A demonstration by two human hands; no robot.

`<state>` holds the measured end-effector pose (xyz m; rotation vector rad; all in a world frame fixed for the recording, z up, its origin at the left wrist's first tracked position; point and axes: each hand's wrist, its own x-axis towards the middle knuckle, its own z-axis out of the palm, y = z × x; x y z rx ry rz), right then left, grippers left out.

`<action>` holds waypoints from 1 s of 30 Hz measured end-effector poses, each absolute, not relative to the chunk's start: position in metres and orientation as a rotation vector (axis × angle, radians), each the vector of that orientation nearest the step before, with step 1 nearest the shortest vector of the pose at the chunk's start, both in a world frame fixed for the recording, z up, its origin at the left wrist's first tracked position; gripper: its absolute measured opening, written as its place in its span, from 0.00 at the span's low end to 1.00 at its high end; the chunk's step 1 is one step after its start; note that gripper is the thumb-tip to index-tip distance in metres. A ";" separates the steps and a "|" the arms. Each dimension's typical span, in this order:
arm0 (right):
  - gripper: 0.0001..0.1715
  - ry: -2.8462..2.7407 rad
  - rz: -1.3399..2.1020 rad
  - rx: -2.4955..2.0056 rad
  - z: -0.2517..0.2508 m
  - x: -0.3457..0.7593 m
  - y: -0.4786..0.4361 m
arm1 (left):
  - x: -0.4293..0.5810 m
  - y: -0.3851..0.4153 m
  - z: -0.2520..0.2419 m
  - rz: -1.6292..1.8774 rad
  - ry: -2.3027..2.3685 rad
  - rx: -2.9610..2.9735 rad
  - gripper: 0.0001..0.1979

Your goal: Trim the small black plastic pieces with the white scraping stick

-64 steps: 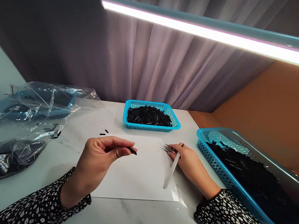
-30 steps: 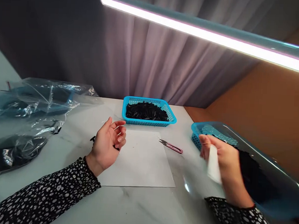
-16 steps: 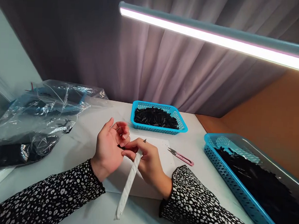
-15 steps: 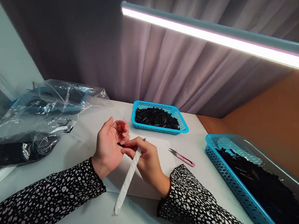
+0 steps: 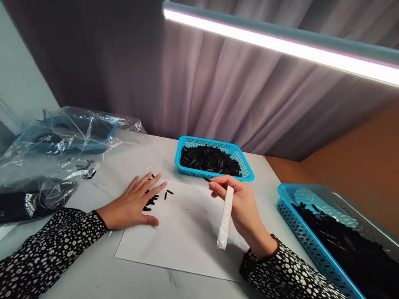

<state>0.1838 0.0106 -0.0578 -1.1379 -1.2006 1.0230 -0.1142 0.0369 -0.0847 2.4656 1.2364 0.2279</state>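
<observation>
My left hand (image 5: 134, 206) is spread over a loose group of small black strips (image 5: 152, 200), fingers apart and palm down at the left side of the white paper (image 5: 177, 244). Two strips lie just beyond its fingertips. My right hand (image 5: 235, 198) is raised at the front edge of the blue basket (image 5: 214, 173), pinching a small black strip (image 5: 207, 180) between thumb and fingers. A slim tool with a white-wrapped handle (image 5: 225, 222) is tucked in the same hand and points down toward me; its tip is hidden by the hand. Black strips (image 5: 210, 159) fill the basket.
At the right stands a larger blue basket (image 5: 315, 245) holding a black heap. Clear plastic bags (image 5: 69, 138) with dark contents lie at the left. A lit tube lamp (image 5: 275, 44) crosses overhead before a grey curtain (image 5: 202, 91).
My hands have parted: the left moved down to the paper and spread over the strips, the right moved toward the basket with a strip. The pink snips are now hidden behind my right hand.
</observation>
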 end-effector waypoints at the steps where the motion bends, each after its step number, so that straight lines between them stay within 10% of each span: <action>1: 0.14 -1.198 1.038 -1.143 -0.061 0.183 0.009 | -0.109 0.038 -0.090 0.215 1.231 2.508 0.45; 7: 0.15 -1.170 1.210 -1.088 -0.062 0.173 0.002 | -0.075 0.056 -0.106 0.543 1.213 2.582 0.17; 30: 0.17 -1.124 1.368 -0.923 -0.037 0.178 -0.015 | -0.050 0.057 -0.067 0.999 1.366 2.022 0.08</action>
